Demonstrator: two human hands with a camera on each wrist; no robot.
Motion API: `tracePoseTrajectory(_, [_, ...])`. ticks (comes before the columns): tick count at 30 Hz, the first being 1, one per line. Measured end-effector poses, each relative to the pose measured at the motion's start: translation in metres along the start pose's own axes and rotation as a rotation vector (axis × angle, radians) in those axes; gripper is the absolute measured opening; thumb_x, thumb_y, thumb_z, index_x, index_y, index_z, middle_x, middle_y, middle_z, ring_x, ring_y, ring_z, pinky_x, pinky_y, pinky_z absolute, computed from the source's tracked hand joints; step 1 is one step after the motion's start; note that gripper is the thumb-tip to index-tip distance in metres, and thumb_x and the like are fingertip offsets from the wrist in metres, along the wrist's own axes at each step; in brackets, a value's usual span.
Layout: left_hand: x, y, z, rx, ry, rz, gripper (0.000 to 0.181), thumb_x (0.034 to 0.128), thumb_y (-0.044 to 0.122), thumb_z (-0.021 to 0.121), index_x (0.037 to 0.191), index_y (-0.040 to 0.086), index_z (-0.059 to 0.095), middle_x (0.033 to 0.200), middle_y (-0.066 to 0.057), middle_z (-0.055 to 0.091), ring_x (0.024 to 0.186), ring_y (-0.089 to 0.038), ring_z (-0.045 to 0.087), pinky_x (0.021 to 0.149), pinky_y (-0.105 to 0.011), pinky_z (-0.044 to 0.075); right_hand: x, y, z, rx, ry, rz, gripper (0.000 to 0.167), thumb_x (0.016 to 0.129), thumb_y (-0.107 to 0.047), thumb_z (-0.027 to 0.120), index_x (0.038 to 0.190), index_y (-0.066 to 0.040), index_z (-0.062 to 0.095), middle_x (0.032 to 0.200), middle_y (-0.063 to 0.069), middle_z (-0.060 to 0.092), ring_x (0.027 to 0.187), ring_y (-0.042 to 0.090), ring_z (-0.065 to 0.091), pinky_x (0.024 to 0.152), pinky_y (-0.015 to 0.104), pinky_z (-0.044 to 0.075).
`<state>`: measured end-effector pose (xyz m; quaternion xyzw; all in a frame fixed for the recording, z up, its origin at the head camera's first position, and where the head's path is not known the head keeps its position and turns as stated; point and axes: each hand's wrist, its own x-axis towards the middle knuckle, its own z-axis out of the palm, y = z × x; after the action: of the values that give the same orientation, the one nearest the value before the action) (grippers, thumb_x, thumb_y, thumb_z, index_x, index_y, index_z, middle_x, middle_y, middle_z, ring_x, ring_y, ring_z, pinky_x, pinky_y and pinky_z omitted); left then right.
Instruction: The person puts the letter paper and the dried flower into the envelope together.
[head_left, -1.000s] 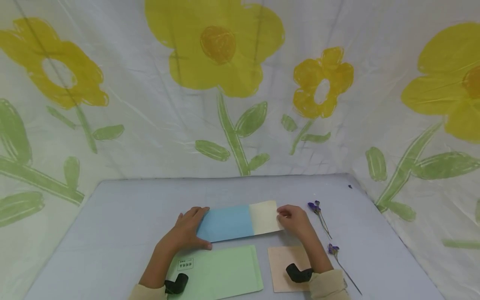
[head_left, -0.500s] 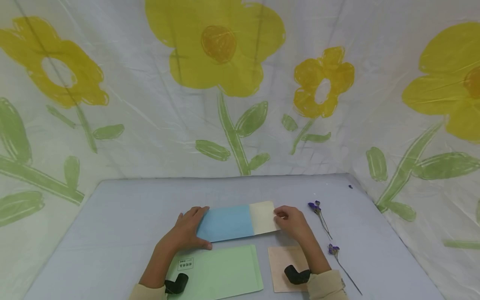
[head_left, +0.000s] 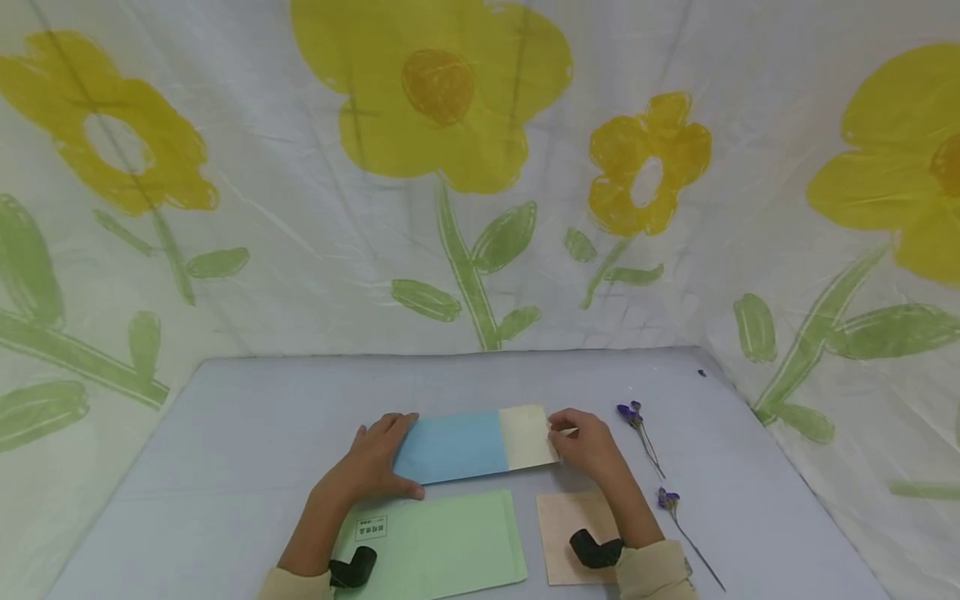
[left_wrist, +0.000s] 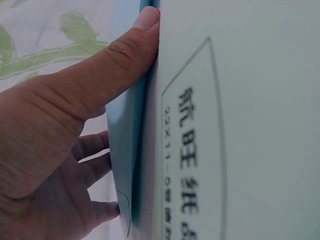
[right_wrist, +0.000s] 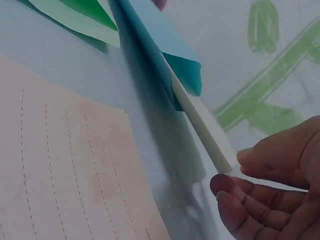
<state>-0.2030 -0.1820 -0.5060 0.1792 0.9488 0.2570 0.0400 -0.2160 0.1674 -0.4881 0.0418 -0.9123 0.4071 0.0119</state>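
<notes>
A blue envelope [head_left: 450, 447] lies behind a green one, with cream paper [head_left: 528, 436] sticking out of its right end. My left hand [head_left: 375, 461] grips the envelope's left end, thumb at the near edge and fingers at the far edge; the left wrist view has the thumb against the blue paper [left_wrist: 122, 120]. At the cream paper's outer end is my right hand [head_left: 587, 439]. In the right wrist view that end of the cream paper [right_wrist: 210, 137] sits between the thumb and curled fingertips of my right hand [right_wrist: 280, 187]. The part inside the envelope is hidden.
The green envelope [head_left: 442, 546] with a printed label lies in front of the blue one. A pink sheet [head_left: 558, 542] is partly under my right wrist. Two dried purple flowers [head_left: 630, 413] [head_left: 668, 499] lie to the right, and a small dark bit [head_left: 701, 372] sits farther back.
My right hand has shifted slightly left with the cream paper's end, and a little less of that paper shows outside the envelope. My left hand has stayed put.
</notes>
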Motion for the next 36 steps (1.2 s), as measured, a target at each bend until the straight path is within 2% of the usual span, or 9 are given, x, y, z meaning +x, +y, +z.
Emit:
tracePoseTrajectory(9, [0.000, -0.002, 0.002, -0.006, -0.004, -0.004, 0.116, 0.0617, 0.050, 0.094, 0.153, 0.005, 0.038, 0.147, -0.018, 0.044, 0.138, -0.037, 0.039, 0.112, -0.069, 0.017, -0.001, -0.003, 0.001, 0.020, -0.002, -0.014, 0.016, 0.090, -0.002, 0.068, 0.105, -0.001, 0.072, 0.092, 0.005, 0.071, 0.082, 0.023, 0.067, 0.071, 0.039, 0.057])
tracePoseTrajectory(18, [0.000, -0.003, 0.003, -0.006, -0.005, -0.005, 0.115, 0.0615, 0.050, 0.093, 0.153, 0.006, 0.038, 0.147, -0.018, 0.044, 0.138, -0.037, 0.040, 0.112, -0.069, 0.017, -0.001, -0.001, 0.007, 0.012, -0.018, -0.018, 0.015, 0.090, -0.003, 0.069, 0.105, -0.003, 0.072, 0.091, 0.004, 0.071, 0.092, 0.027, 0.067, 0.084, 0.046, 0.056])
tracePoseTrajectory(36, [-0.001, 0.000, -0.001, -0.011, -0.004, 0.006, 0.115, 0.0622, 0.048, 0.094, 0.152, 0.004, 0.038, 0.145, -0.019, 0.045, 0.137, -0.038, 0.041, 0.112, -0.070, 0.016, -0.001, -0.003, 0.017, 0.031, -0.054, -0.040, 0.015, 0.090, -0.002, 0.070, 0.105, -0.004, 0.073, 0.095, 0.004, 0.072, 0.088, 0.024, 0.067, 0.079, 0.043, 0.057])
